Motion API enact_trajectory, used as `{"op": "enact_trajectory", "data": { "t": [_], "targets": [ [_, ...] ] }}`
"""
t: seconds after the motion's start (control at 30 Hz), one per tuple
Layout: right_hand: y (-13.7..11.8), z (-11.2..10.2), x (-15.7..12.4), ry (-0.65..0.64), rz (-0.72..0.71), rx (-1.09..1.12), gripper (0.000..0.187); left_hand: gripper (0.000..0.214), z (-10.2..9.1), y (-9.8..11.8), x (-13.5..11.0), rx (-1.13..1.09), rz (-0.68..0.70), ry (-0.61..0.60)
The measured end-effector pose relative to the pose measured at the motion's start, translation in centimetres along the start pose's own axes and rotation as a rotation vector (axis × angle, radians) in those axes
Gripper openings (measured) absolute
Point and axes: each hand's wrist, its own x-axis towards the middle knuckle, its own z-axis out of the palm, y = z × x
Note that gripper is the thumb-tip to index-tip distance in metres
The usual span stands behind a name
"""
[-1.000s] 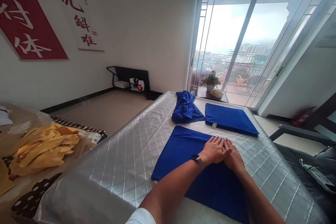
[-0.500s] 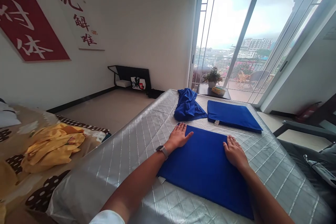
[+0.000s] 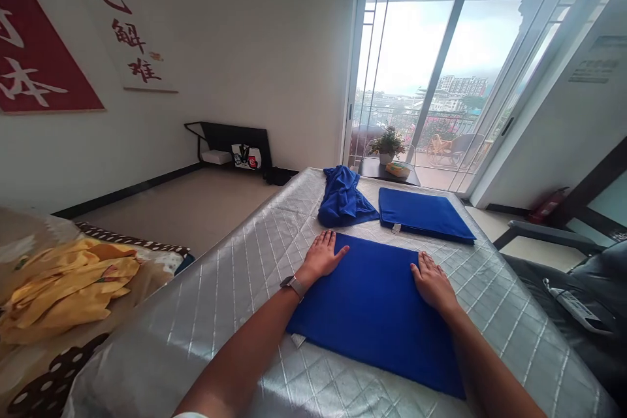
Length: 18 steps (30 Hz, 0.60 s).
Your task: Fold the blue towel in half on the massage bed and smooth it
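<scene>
A flat, square-folded blue cloth (image 3: 375,307) lies in front of me on a silver quilted cover (image 3: 235,281). My left hand (image 3: 323,255) rests flat on its far left corner, fingers out and thumb spread inward. On the far right corner lies my right hand (image 3: 434,281), also flat with the fingers stretched. Neither hand grips anything. A small white tag (image 3: 298,340) sticks out at the cloth's near left corner. Beyond it are a second folded blue cloth (image 3: 424,212) at the right and a crumpled blue cloth (image 3: 343,199) at the left.
Yellow fabric (image 3: 73,281) is heaped on a patterned surface at the left. A black armchair (image 3: 548,287) with a white power strip (image 3: 578,307) stands at the right. Behind the covered surface, a small table (image 3: 372,168) carries a potted plant (image 3: 386,144), before sliding glass doors.
The view has turned slightly to the right, so everything appears shifted left. Both hands stay at the same corners of the folded cloth, which looks unchanged.
</scene>
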Motion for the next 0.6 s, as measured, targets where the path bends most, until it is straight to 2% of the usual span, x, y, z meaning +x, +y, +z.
{"op": "enact_trajectory", "data": {
  "t": [0.2, 0.33, 0.4, 0.43, 0.6],
  "targets": [
    [-0.4, -0.1, -0.2, 0.013, 0.014, 0.003, 0.067, 0.096, -0.2, 0.0, 0.3, 0.050, -0.003, -0.034],
    [-0.7, -0.4, -0.4, 0.020, 0.018, -0.009, 0.068, 0.097, -1.2, 1.7, 1.6, 0.149, -0.107, -0.048],
    [-0.9, -0.5, -0.5, 0.026, 0.018, -0.013, 0.067, 0.096, -1.4, 4.1, 2.1, 0.152, -0.115, 0.003],
    [-0.9, -0.6, -0.5, 0.029, 0.016, -0.014, 0.067, 0.094, -1.3, 5.7, 2.3, 0.132, -0.069, 0.028],
    [-0.1, 0.2, -0.5, 0.052, -0.029, -0.018, 0.064, 0.083, 1.4, 16.1, 1.5, -0.055, 0.396, -0.019]
  ]
}}
